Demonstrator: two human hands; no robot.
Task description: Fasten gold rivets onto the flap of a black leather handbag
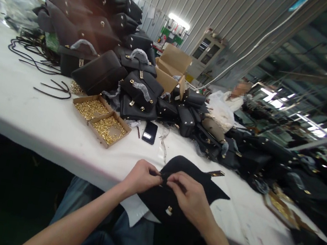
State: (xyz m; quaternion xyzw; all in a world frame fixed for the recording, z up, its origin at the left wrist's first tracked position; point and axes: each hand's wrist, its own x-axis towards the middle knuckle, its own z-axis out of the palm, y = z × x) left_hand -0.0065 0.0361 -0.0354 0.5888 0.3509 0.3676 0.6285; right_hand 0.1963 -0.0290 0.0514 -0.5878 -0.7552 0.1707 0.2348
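Observation:
A black handbag (184,164) lies partly over the table's near edge and my lap, with a gold-coloured fitting (169,210) low on its face and a gold-ended tab (217,173) at its far side. Over the bag's middle, my left hand (143,177) is closed, thumb and forefinger pinched together. Facing it closely is my right hand (190,195), also closed in a pinch. Whatever small dark part sits between the two sets of fingertips is too small to make out. White sheet material (135,212) shows below the bag.
Two cardboard trays of small gold-coloured hardware, a left one (90,107) and a nearer one (108,129), lie beside a phone (149,132). Behind are piled black handbags (99,71), black cords (57,89) and an open carton (170,66). A person (234,99) is beyond the table.

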